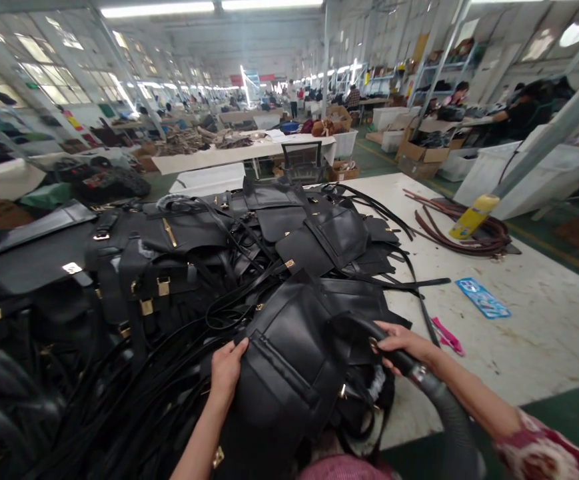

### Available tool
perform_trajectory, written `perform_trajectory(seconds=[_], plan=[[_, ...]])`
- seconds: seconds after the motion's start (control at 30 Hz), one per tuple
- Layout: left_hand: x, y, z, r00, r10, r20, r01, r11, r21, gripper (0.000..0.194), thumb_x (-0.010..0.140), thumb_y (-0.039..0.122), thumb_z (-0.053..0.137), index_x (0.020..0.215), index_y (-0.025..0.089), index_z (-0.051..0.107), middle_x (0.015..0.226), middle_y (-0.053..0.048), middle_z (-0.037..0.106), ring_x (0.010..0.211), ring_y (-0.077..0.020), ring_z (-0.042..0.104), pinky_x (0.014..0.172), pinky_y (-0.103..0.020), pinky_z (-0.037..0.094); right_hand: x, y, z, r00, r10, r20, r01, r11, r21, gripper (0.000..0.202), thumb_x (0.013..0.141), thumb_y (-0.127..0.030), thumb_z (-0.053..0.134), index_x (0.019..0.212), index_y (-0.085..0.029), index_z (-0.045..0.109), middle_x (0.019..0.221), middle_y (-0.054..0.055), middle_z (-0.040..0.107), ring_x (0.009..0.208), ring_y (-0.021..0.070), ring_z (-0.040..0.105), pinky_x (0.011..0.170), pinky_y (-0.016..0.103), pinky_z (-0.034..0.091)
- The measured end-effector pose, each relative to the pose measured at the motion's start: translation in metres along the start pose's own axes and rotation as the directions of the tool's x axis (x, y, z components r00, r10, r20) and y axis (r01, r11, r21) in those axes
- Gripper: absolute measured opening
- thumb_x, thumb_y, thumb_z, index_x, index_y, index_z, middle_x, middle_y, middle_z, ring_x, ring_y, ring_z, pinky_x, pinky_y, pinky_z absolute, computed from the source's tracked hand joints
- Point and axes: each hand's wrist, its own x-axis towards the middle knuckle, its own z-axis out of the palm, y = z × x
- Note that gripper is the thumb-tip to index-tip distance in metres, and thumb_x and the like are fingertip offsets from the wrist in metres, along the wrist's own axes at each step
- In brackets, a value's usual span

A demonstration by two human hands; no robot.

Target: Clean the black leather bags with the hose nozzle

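Note:
A black leather bag piece (289, 353) with stitched seams lies in front of me on a heap of similar pieces. My left hand (226, 370) grips its left edge, thumb on top and fingers partly hidden. On the right, my right hand (396, 347) is wrapped round the black handle of a vacuum hose (419, 373). The handle's curved front end reaches over the bag piece; its tip is hard to make out against the black leather. The ribbed hose runs down toward the lower right.
Black bags (184, 233) with gold clasps and long straps cover the left and middle of the table (559, 320). To the right lie a blue packet (483, 298), a pink tool (448, 335), coiled brown straps (426, 227) and a yellow bottle (474, 217). A metal post rises nearby.

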Motion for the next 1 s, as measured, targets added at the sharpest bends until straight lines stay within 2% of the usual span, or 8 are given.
perform_trajectory(seconds=[0.1, 0.17, 0.3, 0.4, 0.5, 0.63, 0.77, 1.0], plan=[[0.002, 0.008, 0.0, 0.998, 0.014, -0.059, -0.015, 1.0, -0.015, 0.031, 0.05, 0.042, 0.064, 0.061, 0.013, 0.063, 0.057, 0.0, 0.061, 0.055, -0.0159, 0.053, 0.053, -0.027, 0.041, 0.03, -0.008, 0.026, 0.983, -0.127, -0.13, 0.122, 0.992, -0.04, 0.072, 0.062, -0.021, 0.061, 0.127, -0.021, 0.033, 0.065, -0.004, 0.056, 0.039, 0.0106, 0.053, 0.035, 0.02, 0.042], [0.006, 0.014, -0.002, 0.993, 0.034, -0.117, -0.038, 0.999, -0.034, 0.031, 0.053, 0.044, 0.061, 0.061, 0.014, 0.059, 0.052, 0.002, 0.056, 0.051, -0.0134, 0.049, 0.051, -0.026, 0.039, 0.032, -0.015, 0.042, 0.957, -0.208, -0.2, 0.195, 0.977, -0.082, 0.077, 0.062, -0.016, 0.06, 0.132, -0.023, 0.026, 0.059, -0.007, 0.055, 0.038, 0.0094, 0.05, 0.035, 0.019, 0.041], [0.015, 0.015, -0.005, 0.968, 0.099, -0.229, -0.108, 0.994, -0.027, 0.033, 0.057, 0.049, 0.058, 0.058, 0.017, 0.052, 0.048, 0.007, 0.045, 0.047, -0.0101, 0.042, 0.049, -0.024, 0.035, -0.012, -0.026, 0.067, 0.945, -0.261, -0.196, 0.237, 0.962, -0.138, 0.077, 0.062, -0.01, 0.059, 0.131, -0.025, 0.029, 0.074, -0.003, 0.061, 0.042, 0.0088, 0.05, 0.037, 0.02, 0.044], [0.019, 0.005, -0.001, 0.952, 0.135, -0.274, -0.129, 0.991, 0.041, 0.035, 0.057, 0.048, 0.059, 0.048, 0.018, 0.042, 0.043, 0.008, 0.034, 0.044, -0.0085, 0.034, 0.046, -0.023, 0.029, -0.056, -0.025, 0.08, 0.978, -0.186, -0.092, 0.167, 0.969, -0.18, 0.077, 0.06, -0.005, 0.056, 0.13, -0.026, 0.032, 0.079, -0.003, 0.06, 0.043, 0.0063, 0.048, 0.039, 0.017, 0.042], [0.02, -0.008, 0.004, 0.944, 0.156, -0.291, -0.13, 0.986, 0.108, 0.039, 0.058, 0.047, 0.059, 0.044, 0.02, 0.035, 0.042, 0.009, 0.027, 0.044, -0.0076, 0.029, 0.045, -0.023, 0.025, -0.075, -0.012, 0.091, 0.999, -0.053, 0.008, 0.054, 0.98, -0.193, 0.079, 0.056, -0.001, 0.054, 0.129, -0.025, 0.035, 0.076, -0.005, 0.057, 0.042, 0.0041, 0.045, 0.037, 0.013, 0.041], [0.02, -0.018, 0.006, 0.943, 0.188, -0.276, -0.142, 0.974, 0.177, 0.038, 0.061, 0.047, 0.056, 0.045, 0.019, 0.037, 0.045, 0.008, 0.029, 0.047, -0.008, 0.03, 0.048, -0.022, 0.025, -0.052, 0.007, 0.105, 0.998, 0.01, 0.057, 0.002, 0.979, -0.206, 0.081, 0.053, -0.001, 0.055, 0.129, -0.023, 0.036, 0.08, -0.003, 0.059, 0.04, 0.0028, 0.043, 0.034, 0.012, 0.038], [0.021, -0.022, 0.005, 0.947, 0.201, -0.249, -0.15, 0.967, 0.207, 0.036, 0.063, 0.048, 0.054, 0.047, 0.019, 0.04, 0.045, 0.008, 0.033, 0.048, -0.009, 0.034, 0.05, -0.022, 0.029, -0.022, 0.011, 0.116, 0.998, 0.024, 0.059, -0.011, 0.98, -0.198, 0.082, 0.053, -0.005, 0.059, 0.129, -0.025, 0.035, 0.098, 0.001, 0.059, 0.04, 0.0041, 0.049, 0.034, 0.014, 0.039], [0.018, -0.023, 0.003, 0.949, 0.198, -0.244, -0.146, 0.965, 0.217, 0.037, 0.064, 0.05, 0.053, 0.046, 0.02, 0.041, 0.041, 0.007, 0.035, 0.047, -0.0108, 0.037, 0.05, -0.023, 0.031, -0.039, 0.005, 0.117, 0.996, 0.021, 0.092, 0.002, 0.971, -0.24, 0.081, 0.05, -0.002, 0.058, 0.126, -0.025, 0.042, 0.082, -0.003, 0.061, 0.041, 0.0038, 0.043, 0.032, 0.011, 0.034]])
